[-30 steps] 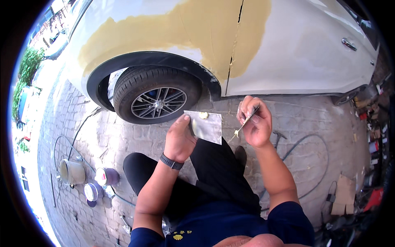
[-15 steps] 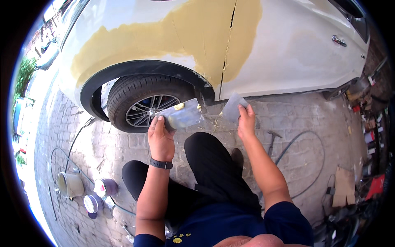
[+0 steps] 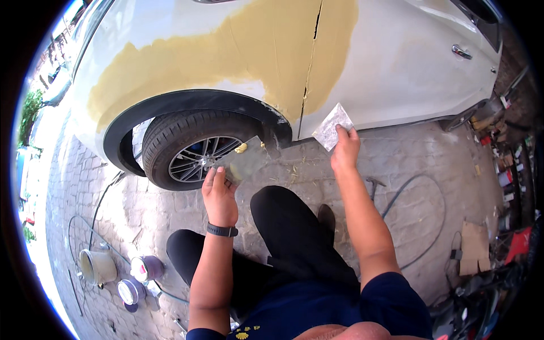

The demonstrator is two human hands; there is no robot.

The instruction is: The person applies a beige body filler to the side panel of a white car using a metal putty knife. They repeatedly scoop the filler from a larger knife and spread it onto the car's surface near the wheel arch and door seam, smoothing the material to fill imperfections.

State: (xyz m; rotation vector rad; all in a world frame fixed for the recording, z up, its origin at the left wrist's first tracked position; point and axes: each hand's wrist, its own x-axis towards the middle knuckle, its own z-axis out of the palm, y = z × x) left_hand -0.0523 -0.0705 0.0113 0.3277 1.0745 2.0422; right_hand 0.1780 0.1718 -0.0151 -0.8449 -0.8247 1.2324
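My left hand (image 3: 220, 195) grips the near edge of a thin, flat mixing plate (image 3: 249, 164), with dabs of yellow filler (image 3: 241, 148) near its far edge. The plate is tilted in front of the wheel. My right hand (image 3: 345, 150) pinches a smaller square spreader (image 3: 333, 127), whose face looks pale and smeared. It is raised near the lower edge of the white car door (image 3: 391, 85), to the right of the plate and apart from it. Yellow filler (image 3: 272, 51) covers a broad patch across the fender and the door's front edge, on both sides of the gap.
The car tire (image 3: 164, 148) stands under a black arch trim (image 3: 187, 97). At lower left are a bucket (image 3: 97, 267) and two cans (image 3: 147, 268). A hammer (image 3: 373, 186) and a hose (image 3: 439, 226) lie on the paving at right, with cardboard (image 3: 474, 248) beyond.
My right hand has risen slightly toward the door, and the spreader has turned to show a brighter face. The plate in my left hand has tilted and shifted a little left.
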